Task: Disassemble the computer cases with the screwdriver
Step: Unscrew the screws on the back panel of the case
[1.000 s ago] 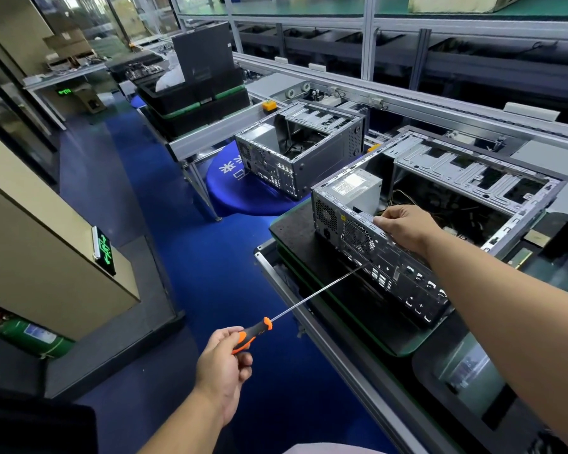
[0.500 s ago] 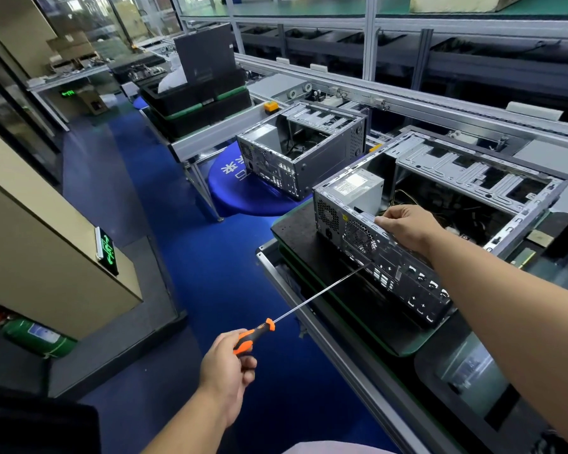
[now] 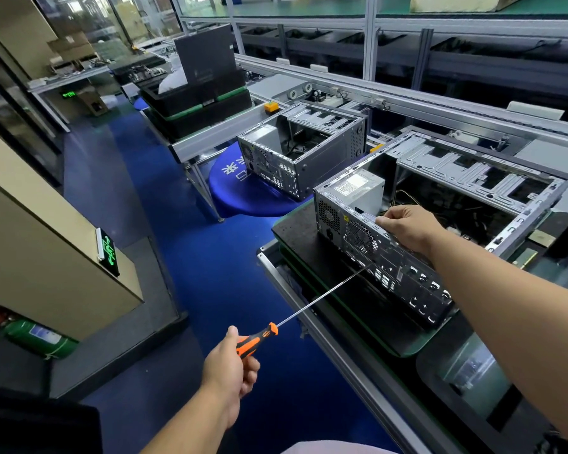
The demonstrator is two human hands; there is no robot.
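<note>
Computer case point(image 3: 407, 257): my right hand point(image 3: 407, 227) still grips its top rear edge; my left hand point(image 3: 233, 365) clenches screwdriver point(image 3: 309, 309), tip unmoved at rear panel, screw probably still turning.

The screwdriver point(image 3: 258, 341) in the left hand point(image 3: 228, 371) has an orange-and-black handle. Under the right hand point(image 3: 407, 227), a silver-grey computer case point(image 3: 391, 276) with perforated vents; beyond, blue floor point(image 3: 191, 257).

left hand point(image 3: 230, 365): bare, no glove | right hand point(image 3: 407, 227): bare, no glove | forearms: uncovered, no sleeves in view | wrists: nothing worn
</note>
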